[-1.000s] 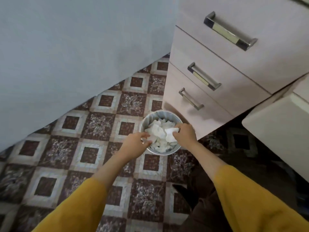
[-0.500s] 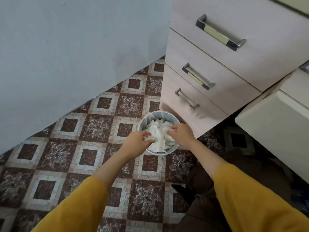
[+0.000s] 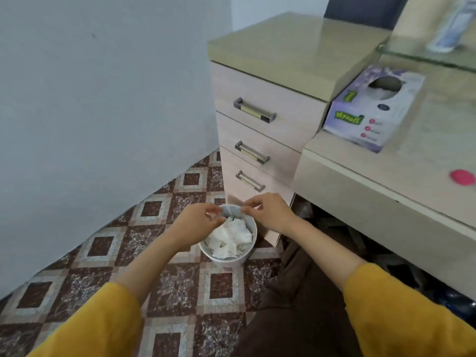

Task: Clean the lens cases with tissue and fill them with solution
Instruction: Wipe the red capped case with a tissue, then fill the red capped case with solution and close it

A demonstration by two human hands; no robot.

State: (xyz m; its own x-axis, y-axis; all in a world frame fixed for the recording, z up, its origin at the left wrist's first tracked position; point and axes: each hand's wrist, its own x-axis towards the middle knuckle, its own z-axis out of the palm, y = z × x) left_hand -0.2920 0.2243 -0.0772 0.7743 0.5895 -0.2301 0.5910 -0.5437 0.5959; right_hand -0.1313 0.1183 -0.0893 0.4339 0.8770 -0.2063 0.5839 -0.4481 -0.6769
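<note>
— Two hands are over the little bin (image 3: 226,261). Do you see them?
— Yes! The left hand (image 3: 198,225) and the right hand (image 3: 270,215) are in the middle of the frame. They are close together but not touching.
— What do the fingers do?
— They are bent on both hands. The thumb and finger tips come close, like a pinch. I cannot tell if they hold something. It is too small and blurry.
— Where are the tissues (image 3: 229,239)?
— They are white and crumpled, inside the bin, right under the hands. They fill it almost to the top.
— And the bin?
— It stands on the brown tiled floor (image 3: 77,253), in the lower middle, just beside the bottom of the drawers (image 3: 257,130).
— What is on the right?
— A purple tissue box (image 3: 371,109) sits on the desk (image 3: 386,181), upper right. A small pink thing (image 3: 462,177) lies at the right edge.
— And the sleeves (image 3: 103,325)?
— Yellow, at the bottom.
</note>
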